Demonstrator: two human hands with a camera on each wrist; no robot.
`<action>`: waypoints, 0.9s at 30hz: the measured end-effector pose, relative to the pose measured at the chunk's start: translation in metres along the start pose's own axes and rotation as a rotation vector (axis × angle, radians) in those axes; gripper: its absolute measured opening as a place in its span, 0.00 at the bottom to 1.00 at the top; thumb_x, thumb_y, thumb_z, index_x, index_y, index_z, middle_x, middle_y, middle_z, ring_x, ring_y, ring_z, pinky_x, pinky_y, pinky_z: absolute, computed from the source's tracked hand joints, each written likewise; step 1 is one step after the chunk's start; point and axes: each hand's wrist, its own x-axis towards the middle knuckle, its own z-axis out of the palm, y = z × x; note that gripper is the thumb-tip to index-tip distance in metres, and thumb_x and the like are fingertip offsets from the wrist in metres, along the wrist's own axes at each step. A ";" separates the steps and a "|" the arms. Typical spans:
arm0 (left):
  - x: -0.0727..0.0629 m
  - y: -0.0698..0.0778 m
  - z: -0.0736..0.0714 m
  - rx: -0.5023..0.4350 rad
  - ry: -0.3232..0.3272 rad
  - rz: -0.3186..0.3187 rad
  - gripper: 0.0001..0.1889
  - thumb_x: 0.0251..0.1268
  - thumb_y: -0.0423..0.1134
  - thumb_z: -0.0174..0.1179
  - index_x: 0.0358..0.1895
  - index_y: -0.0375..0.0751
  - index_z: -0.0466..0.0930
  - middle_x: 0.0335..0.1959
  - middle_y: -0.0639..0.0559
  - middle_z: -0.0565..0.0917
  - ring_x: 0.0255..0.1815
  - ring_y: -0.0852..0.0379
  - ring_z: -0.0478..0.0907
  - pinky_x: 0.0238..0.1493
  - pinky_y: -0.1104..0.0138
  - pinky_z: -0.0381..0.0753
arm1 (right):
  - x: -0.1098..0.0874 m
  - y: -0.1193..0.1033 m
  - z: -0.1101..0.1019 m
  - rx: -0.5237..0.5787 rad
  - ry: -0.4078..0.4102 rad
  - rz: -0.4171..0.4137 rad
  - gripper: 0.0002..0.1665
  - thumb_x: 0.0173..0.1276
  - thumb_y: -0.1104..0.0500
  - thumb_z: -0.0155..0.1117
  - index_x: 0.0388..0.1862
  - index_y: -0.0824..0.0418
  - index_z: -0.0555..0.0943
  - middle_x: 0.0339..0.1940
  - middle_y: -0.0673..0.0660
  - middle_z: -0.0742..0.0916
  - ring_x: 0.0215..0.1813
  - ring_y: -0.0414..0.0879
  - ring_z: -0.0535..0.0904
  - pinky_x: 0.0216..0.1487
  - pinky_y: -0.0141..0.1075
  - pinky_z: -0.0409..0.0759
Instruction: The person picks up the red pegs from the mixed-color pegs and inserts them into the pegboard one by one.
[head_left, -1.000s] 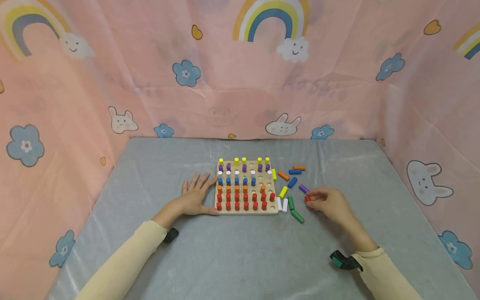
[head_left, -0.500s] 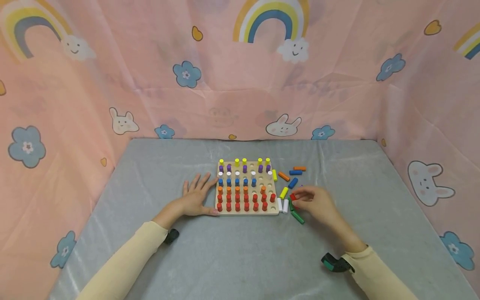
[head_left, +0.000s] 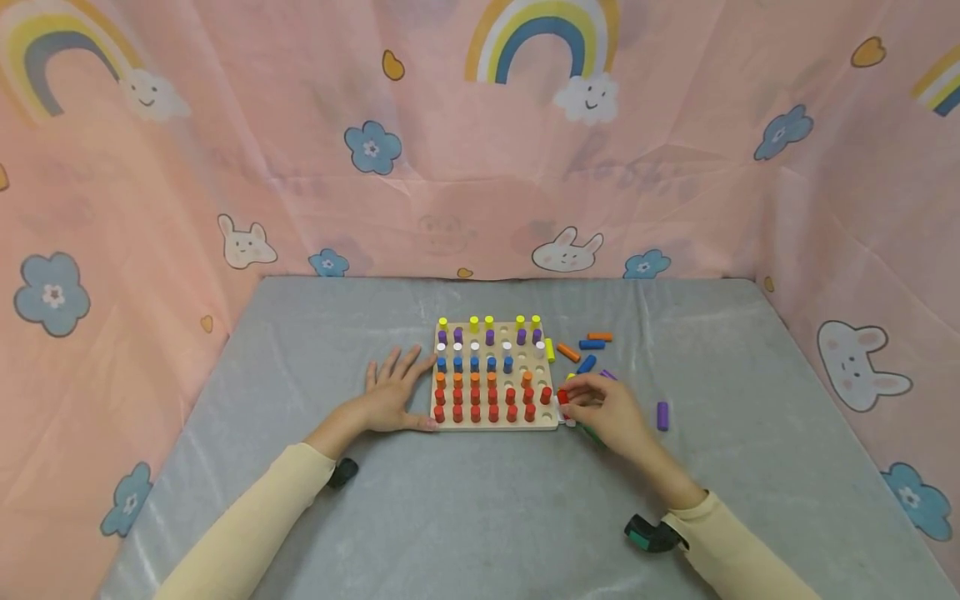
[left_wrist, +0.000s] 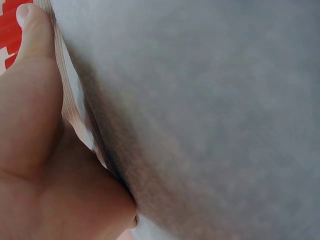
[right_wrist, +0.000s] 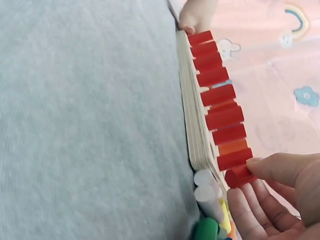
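Note:
In the head view, a wooden pegboard (head_left: 495,427) holds rows of upright yellow, purple, white, blue, orange and red pegs. My left hand (head_left: 384,402) lies with spread fingers at its left side, thumb and index fingertip against the edge. The left wrist view shows the thumb (left_wrist: 32,65) along the board's side. Beside the right edge, my right hand (head_left: 617,419) pinches a red peg (right_wrist: 238,176) between thumb and fingers, close to the near right corner. A hole (head_left: 547,416) at the right end of the nearest red row has no peg in it.
Loose pegs lie right of the board: orange (head_left: 568,352), blue (head_left: 592,344), yellow (head_left: 550,350), white (right_wrist: 207,196) and green (right_wrist: 206,229), some partly behind my right hand. A purple peg (head_left: 662,416) lies farther right. Grey cloth (head_left: 465,517) covers the table; a pink curtain (head_left: 450,192) surrounds it.
My right hand has carried the red peg leftward over the loose pegs to the board's right edge. A purple peg, earlier hidden by that hand, now shows. The left hand stays in place.

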 end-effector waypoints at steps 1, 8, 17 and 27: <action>0.000 0.000 -0.001 -0.003 0.002 0.002 0.58 0.53 0.65 0.68 0.81 0.53 0.40 0.83 0.40 0.38 0.82 0.31 0.30 0.71 0.28 0.31 | 0.000 0.000 0.002 0.011 0.005 -0.006 0.15 0.61 0.64 0.73 0.47 0.61 0.84 0.42 0.59 0.88 0.40 0.42 0.84 0.38 0.28 0.83; -0.002 0.002 -0.002 0.000 0.003 0.001 0.58 0.53 0.65 0.68 0.81 0.54 0.41 0.83 0.40 0.39 0.82 0.31 0.30 0.71 0.28 0.31 | 0.000 -0.003 0.009 0.069 0.031 -0.022 0.15 0.60 0.66 0.73 0.46 0.62 0.83 0.41 0.61 0.87 0.38 0.39 0.82 0.36 0.29 0.84; 0.000 0.000 0.000 -0.002 0.000 -0.002 0.59 0.53 0.66 0.68 0.81 0.54 0.40 0.83 0.41 0.37 0.82 0.32 0.29 0.71 0.28 0.31 | -0.003 -0.001 0.019 0.135 0.025 -0.047 0.15 0.59 0.67 0.74 0.45 0.64 0.82 0.41 0.63 0.85 0.39 0.39 0.81 0.37 0.27 0.84; 0.003 -0.005 0.003 -0.013 -0.005 0.000 0.61 0.49 0.71 0.65 0.81 0.57 0.39 0.83 0.42 0.36 0.82 0.32 0.27 0.71 0.29 0.28 | -0.005 0.004 0.025 0.165 0.040 -0.126 0.14 0.58 0.69 0.73 0.43 0.65 0.81 0.41 0.63 0.85 0.39 0.37 0.81 0.38 0.27 0.84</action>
